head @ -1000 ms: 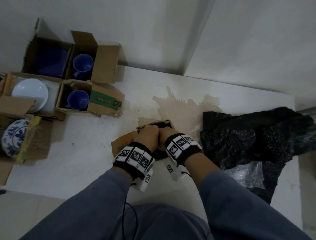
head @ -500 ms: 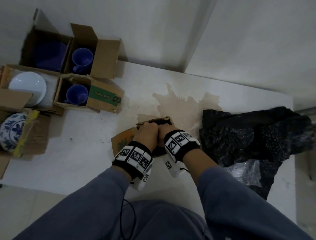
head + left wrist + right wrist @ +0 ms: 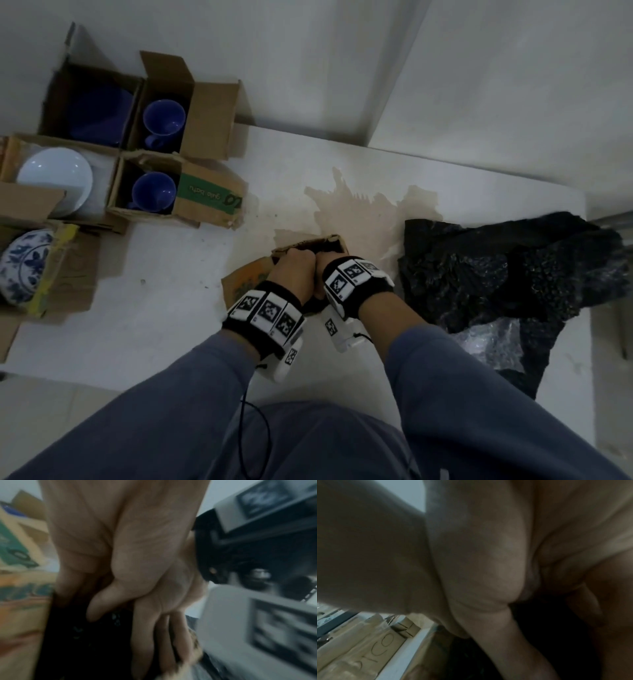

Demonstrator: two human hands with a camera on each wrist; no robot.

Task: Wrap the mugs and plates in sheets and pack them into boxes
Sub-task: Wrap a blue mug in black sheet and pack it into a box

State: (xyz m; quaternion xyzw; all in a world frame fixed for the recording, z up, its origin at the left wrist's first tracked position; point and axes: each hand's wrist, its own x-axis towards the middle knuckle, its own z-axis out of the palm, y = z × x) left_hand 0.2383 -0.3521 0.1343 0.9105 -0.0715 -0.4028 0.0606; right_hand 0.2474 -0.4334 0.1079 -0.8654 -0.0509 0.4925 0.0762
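A small open cardboard box (image 3: 308,241) stands at the table's middle, and a bundle in black wrap (image 3: 85,642) sits inside it. Both hands are pushed into the box side by side. My left hand (image 3: 296,265) has its thumb and fingers curled over the bundle, seen close in the left wrist view (image 3: 120,547). My right hand (image 3: 320,274) lies against it, its fingers (image 3: 147,642) running straight down between bundle and box wall. The right wrist view is mostly palm (image 3: 488,561) over the dark bundle (image 3: 539,628). What the wrap covers is hidden.
Open boxes stand at the far left with two blue mugs (image 3: 163,118) (image 3: 154,190), a white plate (image 3: 54,178) and a blue-patterned plate (image 3: 24,267). A heap of black wrap sheets (image 3: 496,274) lies at the right. A brown stain (image 3: 370,212) marks the table behind the box.
Both hands stay pressed into the small box in the same place. Only the head view shifts a little.
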